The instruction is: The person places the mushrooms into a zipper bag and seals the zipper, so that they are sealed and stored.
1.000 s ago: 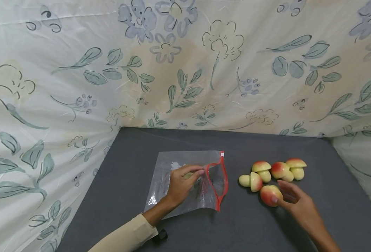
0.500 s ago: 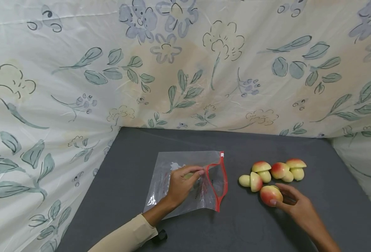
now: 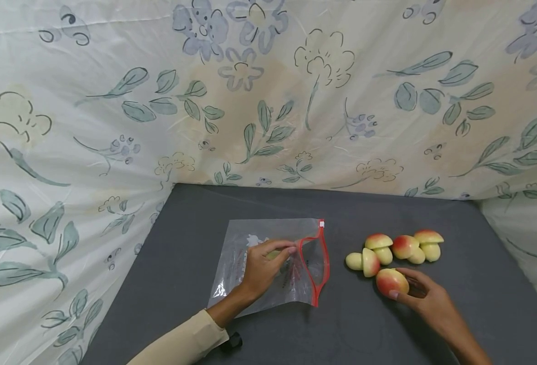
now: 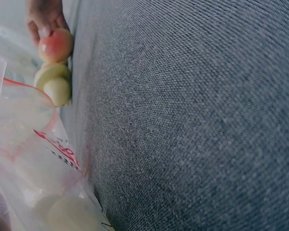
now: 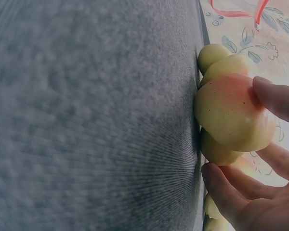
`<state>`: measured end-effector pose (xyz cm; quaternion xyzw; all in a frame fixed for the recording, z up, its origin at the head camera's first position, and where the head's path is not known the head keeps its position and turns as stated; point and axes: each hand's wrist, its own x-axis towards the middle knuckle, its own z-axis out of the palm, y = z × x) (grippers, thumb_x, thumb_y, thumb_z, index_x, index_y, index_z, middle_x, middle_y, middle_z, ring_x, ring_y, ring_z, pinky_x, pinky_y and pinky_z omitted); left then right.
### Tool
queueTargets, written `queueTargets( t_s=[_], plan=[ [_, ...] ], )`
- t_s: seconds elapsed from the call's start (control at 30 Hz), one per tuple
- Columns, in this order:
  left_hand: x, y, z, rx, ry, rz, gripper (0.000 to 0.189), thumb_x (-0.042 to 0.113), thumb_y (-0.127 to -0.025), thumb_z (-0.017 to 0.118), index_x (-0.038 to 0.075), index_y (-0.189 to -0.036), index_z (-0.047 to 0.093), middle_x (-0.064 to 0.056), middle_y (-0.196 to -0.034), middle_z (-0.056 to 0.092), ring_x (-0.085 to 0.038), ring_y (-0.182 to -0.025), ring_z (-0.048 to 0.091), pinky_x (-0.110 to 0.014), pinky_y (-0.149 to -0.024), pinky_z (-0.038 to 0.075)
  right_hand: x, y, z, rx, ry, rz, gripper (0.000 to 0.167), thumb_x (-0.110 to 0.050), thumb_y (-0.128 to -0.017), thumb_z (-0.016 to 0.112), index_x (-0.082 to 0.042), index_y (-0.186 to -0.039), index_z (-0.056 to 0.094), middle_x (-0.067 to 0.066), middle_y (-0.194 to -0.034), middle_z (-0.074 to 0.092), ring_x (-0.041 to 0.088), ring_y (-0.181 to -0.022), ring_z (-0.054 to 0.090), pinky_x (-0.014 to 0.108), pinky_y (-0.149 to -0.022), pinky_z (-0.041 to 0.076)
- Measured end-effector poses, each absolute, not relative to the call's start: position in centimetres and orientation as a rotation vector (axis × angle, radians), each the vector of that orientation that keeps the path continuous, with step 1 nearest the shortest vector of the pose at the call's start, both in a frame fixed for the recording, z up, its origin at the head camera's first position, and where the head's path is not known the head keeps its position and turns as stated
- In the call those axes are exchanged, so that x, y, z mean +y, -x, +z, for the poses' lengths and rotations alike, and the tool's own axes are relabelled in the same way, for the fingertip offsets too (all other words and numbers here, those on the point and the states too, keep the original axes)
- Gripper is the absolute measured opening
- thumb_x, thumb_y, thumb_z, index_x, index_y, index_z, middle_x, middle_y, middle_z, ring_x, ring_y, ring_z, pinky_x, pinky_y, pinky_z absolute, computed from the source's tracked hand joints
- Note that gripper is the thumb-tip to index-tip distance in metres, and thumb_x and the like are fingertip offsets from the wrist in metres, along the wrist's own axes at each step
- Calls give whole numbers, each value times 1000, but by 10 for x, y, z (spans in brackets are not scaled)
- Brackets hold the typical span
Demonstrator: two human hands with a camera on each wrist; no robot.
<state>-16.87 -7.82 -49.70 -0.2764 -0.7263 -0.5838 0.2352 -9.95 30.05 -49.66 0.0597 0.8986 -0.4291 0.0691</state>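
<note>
My left hand (image 3: 263, 267) pinches the upper layer of a clear zip bag (image 3: 236, 238) close to its red-edged mouth, which gapes toward the right. Through the plastic, the left wrist view shows a pale rounded thing (image 4: 72, 214) inside. My right hand (image 3: 432, 299) grips a toy mushroom (image 3: 391, 282) with a red and yellow cap, thumb on the cap and fingers around the far side. In the right wrist view this mushroom (image 5: 233, 113) sits at the table surface, its stem mostly hidden. Several similar mushrooms (image 3: 405, 247) lie just behind it.
A dark grey cloth covers the table (image 3: 332, 334). A small black object (image 3: 232, 342) lies by my left sleeve. Floral curtains (image 3: 268, 101) hang behind the table and along both sides. A white slider (image 3: 321, 223) sits at the far end of the red zip.
My right fingers have shifted slightly nearer and lower around the mushroom, which has turned a little. The left hand and the bag stay as they were.
</note>
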Motion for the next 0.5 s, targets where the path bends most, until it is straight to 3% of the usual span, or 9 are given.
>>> queueTargets(
  t_s=[0.5],
  plan=[
    [-78, 166, -494, -1988, 766, -1584, 12, -5, -90, 80, 0, -101, 81, -14, -96, 81, -24, -84, 79, -29, -75, 63, 300, 96, -496, 2701, -217, -1290, 80, -44, -93, 83, -7, -155, 49, 35, -151, 52, 53, -132, 58, 48, -89, 59]
  ],
)
